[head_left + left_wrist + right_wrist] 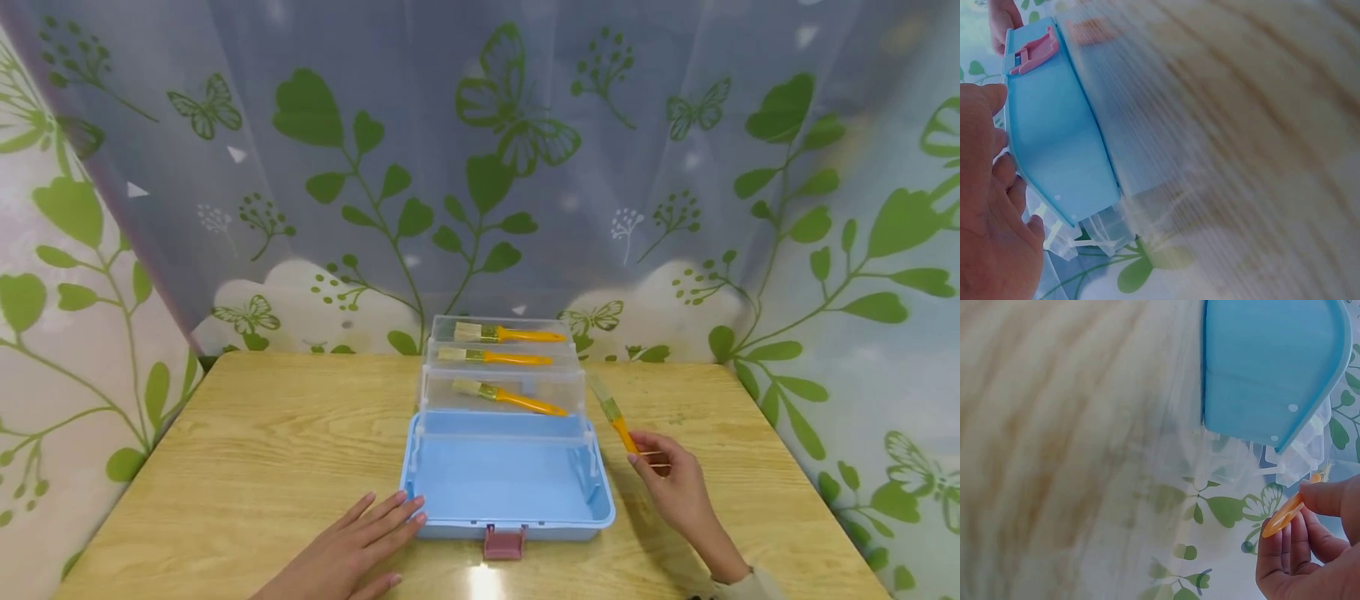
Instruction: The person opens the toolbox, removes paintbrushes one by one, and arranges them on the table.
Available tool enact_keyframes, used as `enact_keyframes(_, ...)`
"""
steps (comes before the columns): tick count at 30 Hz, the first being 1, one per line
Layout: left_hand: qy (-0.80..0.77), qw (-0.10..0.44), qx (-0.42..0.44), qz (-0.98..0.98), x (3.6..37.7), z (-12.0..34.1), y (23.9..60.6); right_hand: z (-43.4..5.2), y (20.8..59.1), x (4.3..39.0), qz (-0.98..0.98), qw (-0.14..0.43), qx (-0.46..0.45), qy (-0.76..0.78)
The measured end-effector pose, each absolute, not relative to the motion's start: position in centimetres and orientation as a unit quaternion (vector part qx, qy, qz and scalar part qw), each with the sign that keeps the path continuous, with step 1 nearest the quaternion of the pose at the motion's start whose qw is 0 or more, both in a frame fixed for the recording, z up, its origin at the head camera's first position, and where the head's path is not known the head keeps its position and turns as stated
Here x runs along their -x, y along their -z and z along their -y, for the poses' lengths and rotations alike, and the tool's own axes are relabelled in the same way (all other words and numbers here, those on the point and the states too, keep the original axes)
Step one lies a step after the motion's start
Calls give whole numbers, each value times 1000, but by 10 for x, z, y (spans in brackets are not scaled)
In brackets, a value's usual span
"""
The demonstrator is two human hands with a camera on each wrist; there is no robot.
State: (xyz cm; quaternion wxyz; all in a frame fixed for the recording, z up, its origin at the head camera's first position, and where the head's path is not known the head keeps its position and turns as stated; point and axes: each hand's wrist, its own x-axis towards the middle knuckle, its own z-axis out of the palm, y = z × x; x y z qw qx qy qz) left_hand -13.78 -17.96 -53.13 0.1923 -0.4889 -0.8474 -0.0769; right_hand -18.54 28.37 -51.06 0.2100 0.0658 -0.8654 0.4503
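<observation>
My right hand [678, 483] pinches a paintbrush [617, 421] by its orange handle, right of the blue box [517, 487]; the pale bristles point up and away from me. In the right wrist view, thumb and fingers close around the orange handle [1284, 515]. My left hand [345, 546] lies with straight fingers at the box's front left corner, fingertips against its rim. Clear tiered trays [442, 392] are unfolded behind the box. They bear a top paintbrush [528, 335], a middle paintbrush [513, 359] and a lower paintbrush [525, 402]. The box's blue bottom is bare.
A pink latch [504, 543] hangs at the box's front. Everything stands on a wood-grain table [300, 433]. A curtain [360, 250] printed with green leaves and butterflies rises behind the table, with similar cloth at both sides.
</observation>
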Motion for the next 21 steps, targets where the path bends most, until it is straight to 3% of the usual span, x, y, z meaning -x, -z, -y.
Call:
enact_keyframes(8,70,203,487,847,136,180,532,-287,513,185,878,193,-55,-434)
enact_keyframes(21,74,201,486,847,137,180,533,-295,511,184,911,92,-6,-402)
